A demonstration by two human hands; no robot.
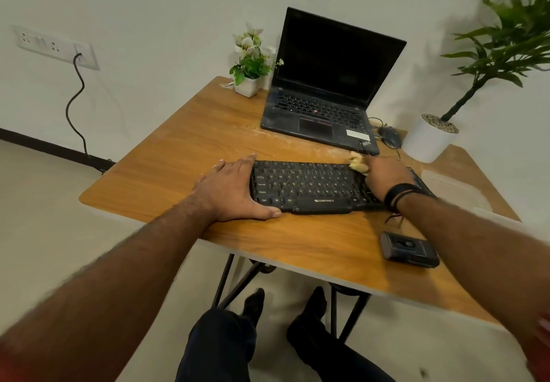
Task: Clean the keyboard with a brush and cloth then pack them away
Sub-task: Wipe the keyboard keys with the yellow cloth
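On the tabletop [178,155] in front of us lay the keyboard [312,186], just before the open laptop [324,90]. Our left hand [229,191] was spread flat against the keyboard's left end, fingers along its far corner and thumb along the near edge, bracing it. Our right hand [384,177] rested over the keyboard's right part, its fingers bunched around a yellowish cloth [358,163] that poked out near the top row of keys.

We judged that we were at the wiping step. To do it well, we thought, the left hand should hold the board steady while the cloth travelled row by row with light pressure, so that dust lifted off rather than sank between the keys. A pale powdery streak lay on the tabletop between keyboard and laptop, and dragging it back onto the keys was a risk.

We could not see a brush anywhere. A clear lidded box [452,185] sat just beyond the keyboard's right end, and a small dark device [409,249] lay near the front edge, under our right forearm.
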